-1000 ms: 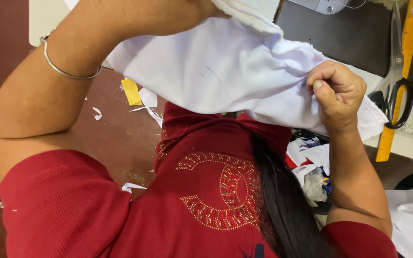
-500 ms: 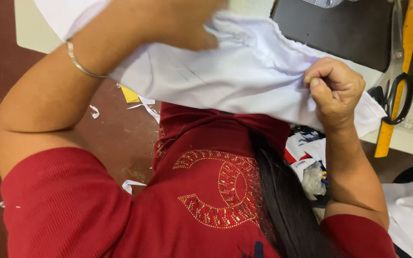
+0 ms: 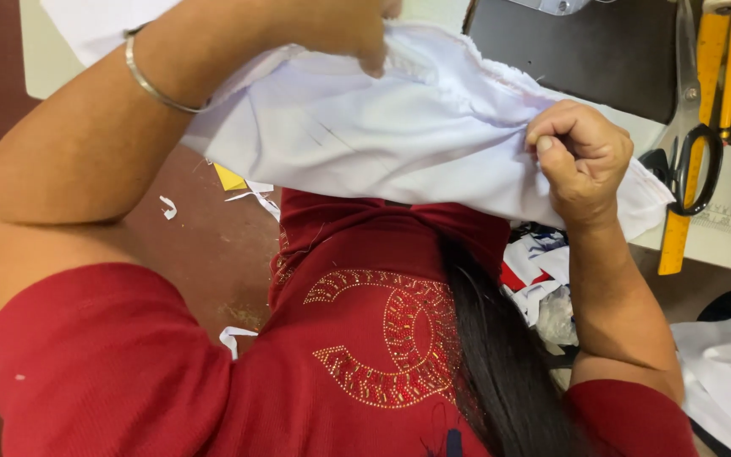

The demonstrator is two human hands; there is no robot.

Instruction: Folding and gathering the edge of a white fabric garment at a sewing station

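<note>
A piece of white fabric (image 3: 399,135) is stretched between both hands above my lap. My left hand (image 3: 332,30), with a thin metal bangle (image 3: 158,85) on the wrist, pinches the cloth's upper edge near the top of the view. My right hand (image 3: 581,156) is clenched into a fist around the cloth's right end, by the edge of the work table (image 3: 721,241). My red top with beaded decoration (image 3: 382,338) and dark hair fill the lower part of the view.
Black-handled scissors (image 3: 691,161) and a yellow ruler (image 3: 694,144) lie on the table at the right, beside a dark machine base (image 3: 594,51). Fabric scraps (image 3: 535,271) sit below the table. More white cloth (image 3: 729,372) lies at the lower right. Scraps dot the red-brown floor (image 3: 205,245).
My left hand has slid right along the cloth's top edge toward the right hand, bunching the fabric. My right hand keeps its grip and has barely shifted.
</note>
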